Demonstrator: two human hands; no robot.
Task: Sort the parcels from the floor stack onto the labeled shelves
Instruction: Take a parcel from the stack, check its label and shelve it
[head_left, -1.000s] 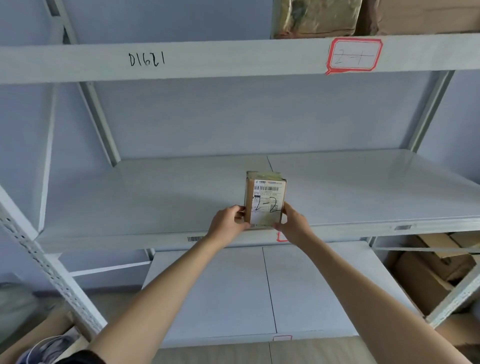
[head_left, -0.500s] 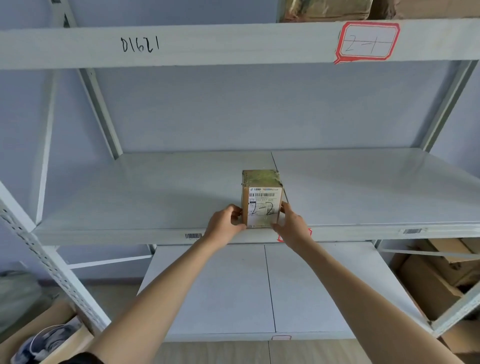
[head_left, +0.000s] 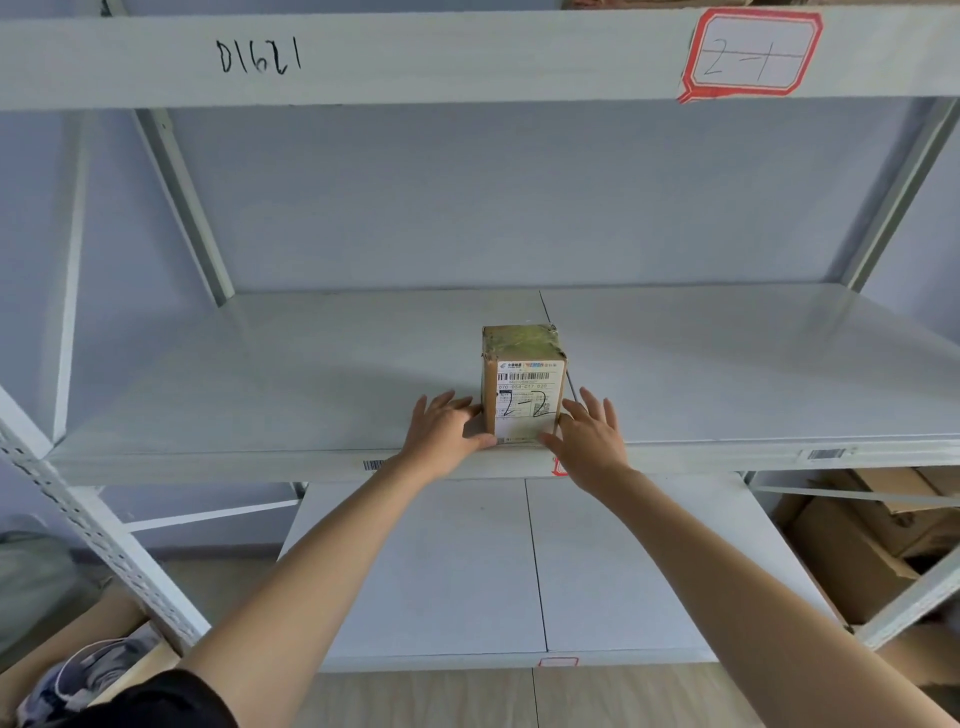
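The parcel (head_left: 523, 387) marked 2-2 stands upright near the shelf's (head_left: 260, 384) front lip. Left hand (head_left: 445, 431) and right hand (head_left: 589, 434) flank it, fingers spread apart, gripping nothing. A careless brush while withdrawing could tip it off.

Pale blue wall (head_left: 519, 197) behind white metal racking (head_left: 171, 171); wood-tone floor (head_left: 597, 699); soft even light.

Bright even daylight, soft shadow left of the parcel (head_left: 522, 387); sharp focus, wide-angle bowing at edges
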